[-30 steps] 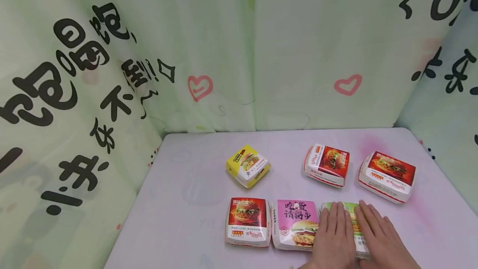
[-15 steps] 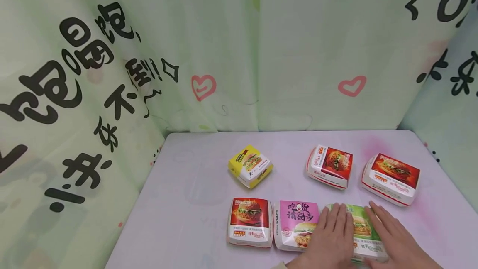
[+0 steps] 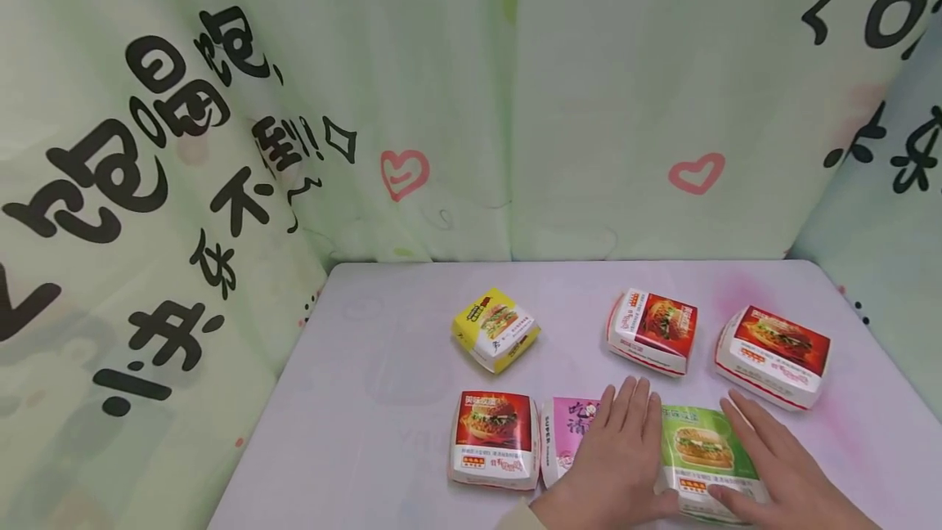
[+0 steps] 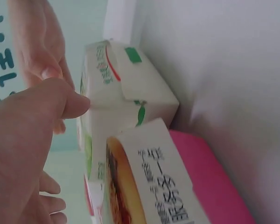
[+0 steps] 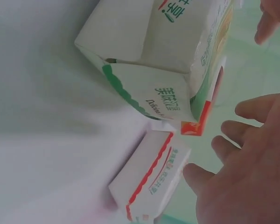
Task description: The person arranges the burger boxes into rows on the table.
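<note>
In the head view, a green-and-white burger box [image 3: 705, 452] lies between both hands in the front row. My left hand [image 3: 618, 456] spreads flat over much of the pink burger box [image 3: 570, 428], its thumb reaching the green box's left edge. On the other side, my right hand [image 3: 787, 464] lies along the green box's right edge, thumb over its lower front corner. Whether the palms press down is hard to tell. The left wrist view shows the green box [image 4: 126, 88] beside the pink one [image 4: 154, 172]. The right wrist view shows straight fingers near the green box's flap [image 5: 144, 91].
A red-and-white burger box [image 3: 495, 440] adjoins the pink one on the left. Behind stand a small yellow box [image 3: 495, 330] and two more red ones, one red box [image 3: 653, 332] and another red box [image 3: 774, 357]. A printed curtain [image 3: 589, 105] hangs behind the table [image 3: 353, 448].
Both hands lay close together over the green box. They have since parted: the left hand shifted left over the pink box, the right hand slightly right. The green box has moved a little rightward.
</note>
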Tool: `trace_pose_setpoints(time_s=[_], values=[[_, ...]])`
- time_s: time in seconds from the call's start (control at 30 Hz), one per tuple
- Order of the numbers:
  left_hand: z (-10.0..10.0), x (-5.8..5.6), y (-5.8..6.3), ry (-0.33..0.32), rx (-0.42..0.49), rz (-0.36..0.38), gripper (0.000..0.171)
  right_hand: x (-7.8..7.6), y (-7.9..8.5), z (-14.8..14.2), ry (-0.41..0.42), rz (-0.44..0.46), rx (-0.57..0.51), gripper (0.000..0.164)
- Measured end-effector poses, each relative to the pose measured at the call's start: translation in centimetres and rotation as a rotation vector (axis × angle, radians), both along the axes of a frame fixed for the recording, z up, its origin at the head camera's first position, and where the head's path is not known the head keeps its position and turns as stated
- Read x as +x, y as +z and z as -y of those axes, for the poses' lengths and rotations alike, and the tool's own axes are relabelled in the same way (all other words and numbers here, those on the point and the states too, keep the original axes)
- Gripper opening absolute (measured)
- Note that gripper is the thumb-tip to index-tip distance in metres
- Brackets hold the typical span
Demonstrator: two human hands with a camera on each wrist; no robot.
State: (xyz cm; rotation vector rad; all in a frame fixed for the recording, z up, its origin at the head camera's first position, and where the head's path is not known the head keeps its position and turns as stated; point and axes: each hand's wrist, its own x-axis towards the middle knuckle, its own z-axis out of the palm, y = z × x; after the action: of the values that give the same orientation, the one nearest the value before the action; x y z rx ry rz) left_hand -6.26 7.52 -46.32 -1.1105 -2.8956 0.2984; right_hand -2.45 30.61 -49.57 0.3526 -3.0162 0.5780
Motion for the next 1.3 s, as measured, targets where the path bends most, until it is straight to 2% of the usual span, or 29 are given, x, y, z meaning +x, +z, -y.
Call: trace_pose_setpoints(time_s=[0.07,0.2,0.3,0.5,0.67,0.83,0.93,1.1,1.3], values=[[0.5,-0.3,0.1,0.006,0.031,-0.012,0.105,-0.1,0.1,0.3,0.027,-0.070,-0.006,0.111],[1.2,-0.6,0.4,0.040,0.058,0.023,0.104,-0.5,0.2,0.7,0.079,-0.200,-0.012,0.117],[1.7,-0.7,0.7,0.045,0.057,0.035,0.103,-0.7,0.4,1.1,0.087,-0.207,-0.020,0.117],[3.0,-1.2,1.1,0.041,0.093,0.040,0.097,-0.8,0.8,1.7,0.077,-0.148,-0.028,0.112],[3.9,-1.8,1.4,0.088,0.111,0.127,0.095,-1.2,1.3,2.0,0.090,-0.175,-0.019,0.111],[4.9,-2.1,1.4,0.127,0.142,0.196,0.096,-1.4,1.8,2.7,0.064,-0.069,-0.047,0.106],[5.6,-2.2,1.2,0.139,0.171,0.194,0.096,-1.6,2.0,3.1,0.056,-0.025,-0.070,0.106],[6.8,-2.6,1.3,0.160,0.191,0.148,0.097,-2.3,2.4,3.6,0.070,-0.045,-0.066,0.106],[8.0,-3.3,1.7,0.221,0.203,0.125,0.096,-3.3,3.2,4.4,0.115,-0.135,-0.070,0.108]])
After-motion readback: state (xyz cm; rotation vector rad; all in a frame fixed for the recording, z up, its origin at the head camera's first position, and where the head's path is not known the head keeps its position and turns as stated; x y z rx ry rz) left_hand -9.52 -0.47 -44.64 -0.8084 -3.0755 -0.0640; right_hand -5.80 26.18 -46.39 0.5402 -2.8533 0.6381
